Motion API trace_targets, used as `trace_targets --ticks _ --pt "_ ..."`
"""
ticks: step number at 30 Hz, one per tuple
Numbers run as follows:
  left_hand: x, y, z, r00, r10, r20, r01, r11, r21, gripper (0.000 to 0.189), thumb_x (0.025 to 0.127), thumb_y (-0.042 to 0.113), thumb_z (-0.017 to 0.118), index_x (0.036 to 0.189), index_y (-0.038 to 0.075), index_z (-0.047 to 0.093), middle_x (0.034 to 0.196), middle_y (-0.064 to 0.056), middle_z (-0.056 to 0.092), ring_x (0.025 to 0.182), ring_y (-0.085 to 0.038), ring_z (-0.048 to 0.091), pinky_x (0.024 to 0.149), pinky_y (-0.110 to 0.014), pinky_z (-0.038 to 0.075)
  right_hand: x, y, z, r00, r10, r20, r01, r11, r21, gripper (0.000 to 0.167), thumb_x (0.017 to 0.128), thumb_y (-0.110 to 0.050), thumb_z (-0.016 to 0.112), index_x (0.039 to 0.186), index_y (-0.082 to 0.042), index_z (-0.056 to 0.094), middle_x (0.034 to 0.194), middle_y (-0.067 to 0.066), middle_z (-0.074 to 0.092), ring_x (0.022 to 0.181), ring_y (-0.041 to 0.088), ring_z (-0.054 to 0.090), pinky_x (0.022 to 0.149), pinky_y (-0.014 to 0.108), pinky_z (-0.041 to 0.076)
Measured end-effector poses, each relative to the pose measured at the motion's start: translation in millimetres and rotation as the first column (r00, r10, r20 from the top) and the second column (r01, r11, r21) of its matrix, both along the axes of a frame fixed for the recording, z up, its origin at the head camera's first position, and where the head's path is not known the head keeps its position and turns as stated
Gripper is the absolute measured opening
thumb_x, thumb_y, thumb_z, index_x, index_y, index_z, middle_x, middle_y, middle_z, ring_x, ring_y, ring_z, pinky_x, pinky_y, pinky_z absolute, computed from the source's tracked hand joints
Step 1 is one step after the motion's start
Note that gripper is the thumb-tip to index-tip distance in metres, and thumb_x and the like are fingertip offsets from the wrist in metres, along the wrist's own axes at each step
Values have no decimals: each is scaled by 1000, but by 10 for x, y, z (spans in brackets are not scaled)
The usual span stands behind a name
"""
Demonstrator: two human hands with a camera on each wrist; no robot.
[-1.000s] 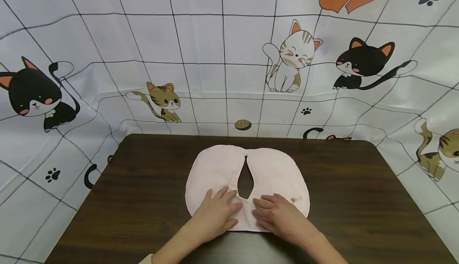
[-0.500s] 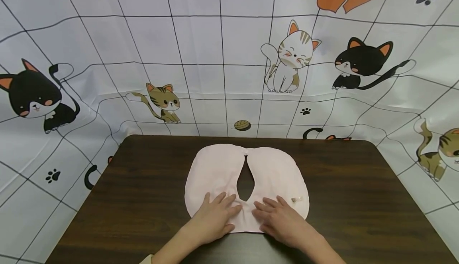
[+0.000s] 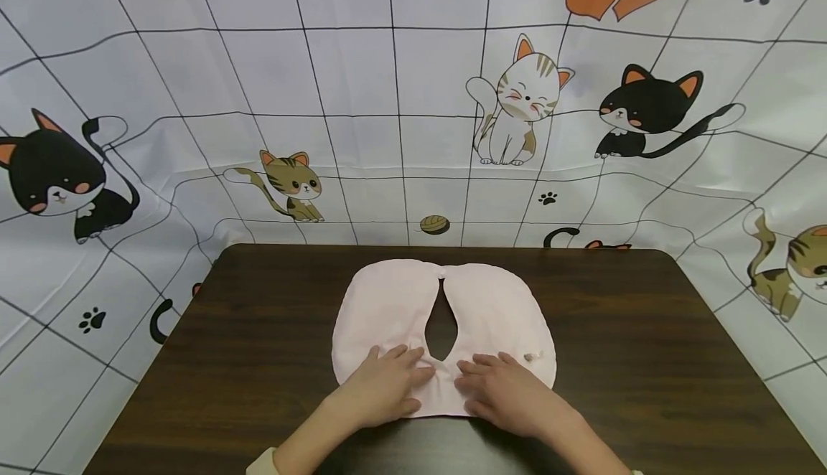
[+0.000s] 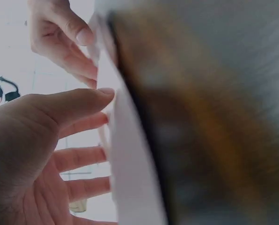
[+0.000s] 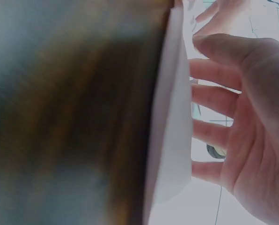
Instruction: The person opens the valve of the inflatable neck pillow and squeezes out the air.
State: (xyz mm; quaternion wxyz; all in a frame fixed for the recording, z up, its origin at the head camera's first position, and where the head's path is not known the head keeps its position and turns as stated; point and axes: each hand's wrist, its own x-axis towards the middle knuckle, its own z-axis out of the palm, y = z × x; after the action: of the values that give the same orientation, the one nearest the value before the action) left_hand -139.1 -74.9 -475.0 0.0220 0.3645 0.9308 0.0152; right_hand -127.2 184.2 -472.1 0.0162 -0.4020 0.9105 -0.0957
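A pale pink cloth bib [image 3: 392, 290] lies flat on the dark table, its teardrop neck hole in the middle and its two ends meeting at a small fastening at the top. My left hand [image 3: 382, 387] rests on its lower left part, fingers spread. On the lower right part lies my right hand [image 3: 507, 392], with its fingers loosely extended and a small pale tag or ornament [image 3: 532, 357] beside it. The left wrist view has the left fingertips right at the bib [image 4: 135, 178]; from the right wrist, straight right fingers touch the bib's upper face [image 5: 170, 154].
The brown wood-grain table [image 3: 271, 317] has rounded far corners. Behind and on both sides hangs a white sheet [image 3: 362, 73] with a black grid and cartoon cats. The table's near edge lies out of view below the forearms.
Over the last second both hands have slid slightly toward the near edge of the bib, and the right fingers have shifted a little. Both now stay nearly still on the cloth.
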Motion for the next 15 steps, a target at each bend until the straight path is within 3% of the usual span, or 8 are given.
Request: trace_targets --ticks 3,6,10,15 --pt "-138 16 90 999 -11 -34 12 999 50 39 93 36 73 130 23 70 128 0 66 117 -21 63 88 -51 50 -120 10 70 999 -18 28 20 997 -79 21 97 -22 68 115 -15 75 118 -1 73 109 22 68 92 44 53" --pt "-354 36 171 998 19 -59 -12 992 128 38 96 32 71 131 18 70 127 -3 68 118 -22 63 91 -48 51 -290 18 139 992 -113 59 120 982 -143 21 98 -21 67 116 -12 75 112 -1 74 106 22 70 90 44 55" --pt "-693 75 228 993 98 -69 -84 981 175 40 98 29 69 135 15 67 139 -10 61 132 -31 54 99 -53 49 -587 4 165 967 -255 6 252 952 -172 28 96 -21 71 122 -9 73 125 9 71 117 31 65 96 50 52" --pt "-1048 128 174 978 197 -75 -183 970 157 48 99 33 68 143 16 61 150 -15 51 141 -39 44 102 -61 44 -856 -99 108 935 -351 -61 333 922 -195 36 96 -26 73 128 -9 70 135 14 64 123 35 61 97 53 51"
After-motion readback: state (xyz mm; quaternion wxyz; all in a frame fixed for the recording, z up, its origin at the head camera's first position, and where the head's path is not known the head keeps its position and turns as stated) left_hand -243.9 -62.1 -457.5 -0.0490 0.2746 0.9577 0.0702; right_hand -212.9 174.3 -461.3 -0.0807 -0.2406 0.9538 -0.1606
